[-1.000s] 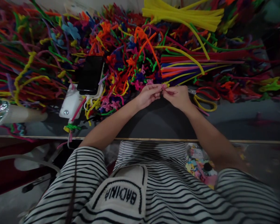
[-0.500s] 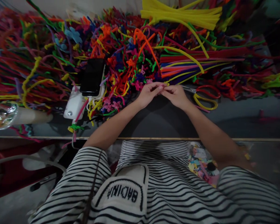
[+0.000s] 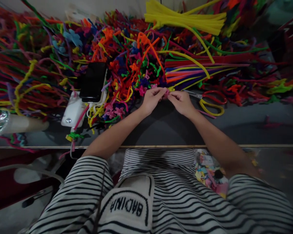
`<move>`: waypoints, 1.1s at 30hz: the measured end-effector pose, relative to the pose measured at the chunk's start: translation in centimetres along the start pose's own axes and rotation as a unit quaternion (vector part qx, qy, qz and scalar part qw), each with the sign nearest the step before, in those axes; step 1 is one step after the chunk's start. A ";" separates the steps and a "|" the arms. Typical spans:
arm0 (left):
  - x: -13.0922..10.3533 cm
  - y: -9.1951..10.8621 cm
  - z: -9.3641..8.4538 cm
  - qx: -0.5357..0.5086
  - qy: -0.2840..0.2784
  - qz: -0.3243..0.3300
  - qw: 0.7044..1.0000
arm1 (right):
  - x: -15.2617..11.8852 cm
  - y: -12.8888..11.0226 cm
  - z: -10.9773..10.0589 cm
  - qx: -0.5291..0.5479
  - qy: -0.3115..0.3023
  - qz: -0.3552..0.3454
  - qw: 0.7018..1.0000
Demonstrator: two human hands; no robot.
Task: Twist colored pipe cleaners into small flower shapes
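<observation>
Both hands meet at the front edge of a coloured heap (image 3: pixel 123 73), head view, only view. Left hand (image 3: pixel 151 102): thumb and index nipped together on a small pink fuzzy piece (image 3: pixel 166 92), other fingers loosely curled. Right hand (image 3: pixel 182 103): fingertips bent in at that piece's other side; from where I stand, can't tell if they grip it or just touch. Piece sits between the two sets of fingertips, over the dark tabletop (image 3: pixel 161 130), mostly covered, shape unclear. Yellow fuzzy bit (image 3: pixel 171 88) just beyond the fingers. Scissors (image 3: pixel 200 96) lie just beside the right hand, blades toward it, red and yellow handles away; stem bundle (image 3: pixel 183 73) farther back. Looks like fine fingertip work, so my take: left pinch firm as the anchor, right fingers making small, slow bends, light pressure so the fuzz doesn't flatten. Probably wire inside, so poking ends and repeated back-and-forth bending seem the main risks. Blades sit close; more room there would help.
</observation>
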State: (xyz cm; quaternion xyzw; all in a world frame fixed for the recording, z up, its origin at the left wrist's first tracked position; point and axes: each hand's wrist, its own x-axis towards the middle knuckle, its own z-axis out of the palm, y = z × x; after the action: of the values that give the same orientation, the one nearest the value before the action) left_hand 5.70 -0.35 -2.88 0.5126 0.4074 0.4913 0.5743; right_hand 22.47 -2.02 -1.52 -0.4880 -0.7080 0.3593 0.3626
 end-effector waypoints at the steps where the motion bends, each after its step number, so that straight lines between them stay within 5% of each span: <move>1: -0.1 0.0 0.0 0.011 0.003 0.013 1.000 | 0.0 0.0 0.0 0.004 0.003 0.000 1.000; 7: -0.3 -0.1 -0.5 0.083 0.068 0.080 0.991 | -0.1 -0.1 -0.2 0.059 -0.029 0.009 0.998; 15: -0.2 -0.2 -0.6 0.082 0.021 0.081 0.993 | 0.0 0.4 0.0 0.064 -0.009 0.009 0.998; 23: 0.3 -1.5 -1.2 0.146 0.013 0.145 0.979 | -0.6 0.1 -1.2 -0.196 0.000 -0.059 0.979; 28: 0.6 -1.9 -1.4 0.182 -0.041 0.179 0.966 | -0.5 0.9 -2.2 -0.210 0.090 -0.050 0.972; 33: 0.3 -1.5 -1.4 0.201 -0.122 0.216 0.948 | -0.4 1.0 -0.9 -0.076 0.167 -0.067 0.981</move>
State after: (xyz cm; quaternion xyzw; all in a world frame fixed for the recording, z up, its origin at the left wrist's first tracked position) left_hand 4.63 0.25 -4.54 0.7494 0.3038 0.4453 0.3845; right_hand 23.85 -2.00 -2.05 -0.5186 -0.6938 0.1931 0.4609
